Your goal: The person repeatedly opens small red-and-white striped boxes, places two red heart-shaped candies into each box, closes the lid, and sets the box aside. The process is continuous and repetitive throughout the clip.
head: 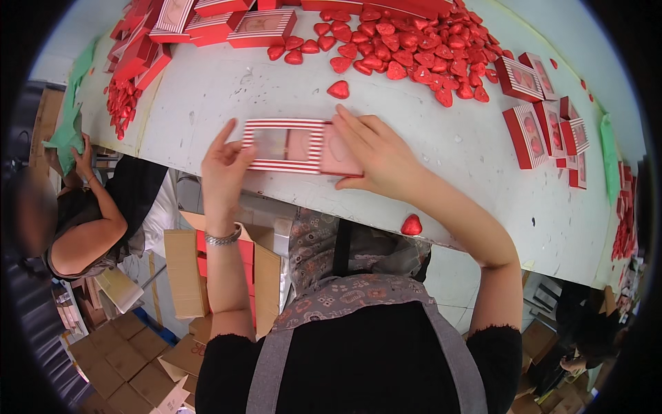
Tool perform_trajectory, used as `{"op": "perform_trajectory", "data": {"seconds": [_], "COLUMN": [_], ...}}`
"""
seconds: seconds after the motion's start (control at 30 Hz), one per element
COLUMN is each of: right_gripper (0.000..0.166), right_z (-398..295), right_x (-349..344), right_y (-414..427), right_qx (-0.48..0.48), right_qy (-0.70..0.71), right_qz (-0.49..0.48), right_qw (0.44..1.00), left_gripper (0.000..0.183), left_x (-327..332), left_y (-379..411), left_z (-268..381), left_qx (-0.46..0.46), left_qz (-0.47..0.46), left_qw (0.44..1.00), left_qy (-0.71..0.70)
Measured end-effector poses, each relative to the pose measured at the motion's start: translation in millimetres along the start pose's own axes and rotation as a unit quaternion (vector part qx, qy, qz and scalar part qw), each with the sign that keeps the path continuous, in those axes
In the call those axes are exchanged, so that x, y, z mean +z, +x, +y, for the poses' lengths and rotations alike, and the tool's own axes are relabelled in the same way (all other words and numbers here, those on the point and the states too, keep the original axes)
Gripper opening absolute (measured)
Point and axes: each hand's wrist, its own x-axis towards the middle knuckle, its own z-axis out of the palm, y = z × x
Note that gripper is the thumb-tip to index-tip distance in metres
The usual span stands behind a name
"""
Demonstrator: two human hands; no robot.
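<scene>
A red-and-white striped box sleeve with a clear window (282,166) lies on the white table in front of me. A pink tray with a heart-shaped hollow and red sides (339,155) sits partly inside it and sticks out at the right. My left hand (225,165) holds the sleeve's left end, thumb on its edge. My right hand (380,155) lies over the tray's outer end, fingers on top and thumb at the near edge. One red foil-wrapped heart (339,89) lies just beyond the box; another foil heart (411,225) lies at the table's near edge.
A large heap of foil hearts (414,46) spreads at the far side. Striped boxes (261,26) are piled at the far left, and filled boxes (526,135) stand at the right. A co-worker's hand (83,158) holds green material at the left. An open carton (186,274) stands below the table.
</scene>
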Motion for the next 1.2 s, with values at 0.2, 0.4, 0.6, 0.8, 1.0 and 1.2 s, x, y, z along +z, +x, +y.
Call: {"op": "perform_trajectory", "data": {"seconds": [0.2, 0.4, 0.6, 0.8, 1.0, 1.2], "right_gripper": [0.097, 0.07, 0.032, 0.028, 0.031, 0.021], "right_z": [10.1, -50.2, -58.0, -12.6, -14.1, -22.9], "right_x": [-3.8, -72.9, -59.2, -32.2, -17.1, -13.0], "right_y": [-5.9, -61.5, -112.7, -9.1, -13.3, 0.0], "right_qx": [-0.012, 0.096, 0.141, -0.103, -0.02, -0.032], "right_qy": [0.048, -0.024, 0.031, 0.018, 0.052, 0.009], "right_qz": [0.003, -0.018, -0.016, 0.068, 0.054, 0.041], "right_qw": [0.999, 0.995, 0.989, 0.992, 0.997, 0.999], "left_gripper": [0.1, 0.103, 0.102, 0.1, 0.094, 0.08], "left_x": [43.4, 51.3, 63.1, 81.7, 57.9, 63.4], "left_y": [-10.0, 4.5, -1.5, -4.9, -7.4, -3.5], "left_z": [39.2, 25.8, 38.8, 36.2, 35.2, 33.6], "left_qx": [0.394, 0.382, 0.392, 0.403, 0.383, 0.399], "left_qz": [0.035, -0.145, -0.166, -0.15, -0.159, -0.142], "left_qw": [0.762, 0.791, 0.781, 0.816, 0.807, 0.819], "left_qy": [0.512, 0.457, 0.457, 0.387, 0.421, 0.388]}}
